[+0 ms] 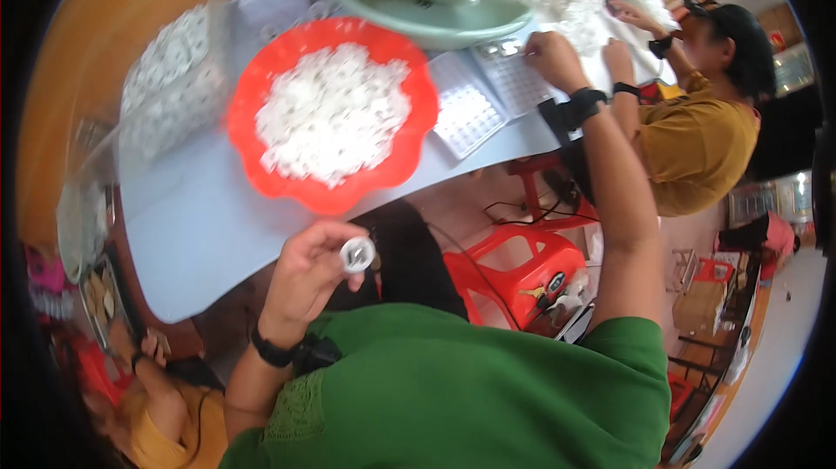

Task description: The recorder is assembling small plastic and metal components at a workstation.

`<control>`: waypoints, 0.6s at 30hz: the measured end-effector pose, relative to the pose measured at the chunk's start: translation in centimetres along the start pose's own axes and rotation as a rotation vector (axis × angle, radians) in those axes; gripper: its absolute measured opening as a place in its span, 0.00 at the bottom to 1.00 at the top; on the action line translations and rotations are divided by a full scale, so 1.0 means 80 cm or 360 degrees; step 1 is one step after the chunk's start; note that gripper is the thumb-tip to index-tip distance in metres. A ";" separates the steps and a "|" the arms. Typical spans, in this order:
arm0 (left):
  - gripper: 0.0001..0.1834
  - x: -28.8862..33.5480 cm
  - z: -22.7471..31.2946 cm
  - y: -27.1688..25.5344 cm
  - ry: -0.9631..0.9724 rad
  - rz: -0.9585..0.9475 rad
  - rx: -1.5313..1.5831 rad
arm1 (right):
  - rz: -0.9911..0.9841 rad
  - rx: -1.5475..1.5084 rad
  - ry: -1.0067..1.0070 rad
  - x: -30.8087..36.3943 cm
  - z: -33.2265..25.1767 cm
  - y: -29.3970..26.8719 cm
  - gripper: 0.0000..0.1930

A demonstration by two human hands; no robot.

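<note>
Between the thumb and fingers of my left hand is a small round white plastic cap, with something dark or metallic in its middle. It is held just off the table's near edge. My right hand reaches far right, its fingers pinched together beside a grey tray with small shiny parts at its far end. What those fingers hold, if anything, is too small to make out. A white tray with rows of round pockets lies left of it. Between my hands stands a red scalloped bowl heaped with small white plastic pieces.
Behind the trays sits a pale green basin with a filled clear bag over it. Another clear bag of white parts lies left. A red stool stands below the table. Co-workers in yellow sit right and lower left.
</note>
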State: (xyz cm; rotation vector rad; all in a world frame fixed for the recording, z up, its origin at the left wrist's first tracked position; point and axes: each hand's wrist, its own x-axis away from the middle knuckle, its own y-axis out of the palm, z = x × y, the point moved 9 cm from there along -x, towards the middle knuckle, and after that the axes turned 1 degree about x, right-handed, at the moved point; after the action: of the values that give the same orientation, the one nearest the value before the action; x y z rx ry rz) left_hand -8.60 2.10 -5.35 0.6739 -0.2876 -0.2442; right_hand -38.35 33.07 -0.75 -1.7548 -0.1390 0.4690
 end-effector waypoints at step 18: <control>0.17 0.034 -0.009 0.009 0.0091 -0.0092 0.0271 | -0.0032 -0.1086 -0.0400 0.210 -0.314 -0.115 0.07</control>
State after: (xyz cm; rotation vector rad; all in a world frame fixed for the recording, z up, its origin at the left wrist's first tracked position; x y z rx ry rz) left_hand -5.72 2.22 -4.89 0.8572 -0.2360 -0.2570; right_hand -12.01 18.20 8.26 -2.3468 -0.5460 0.6788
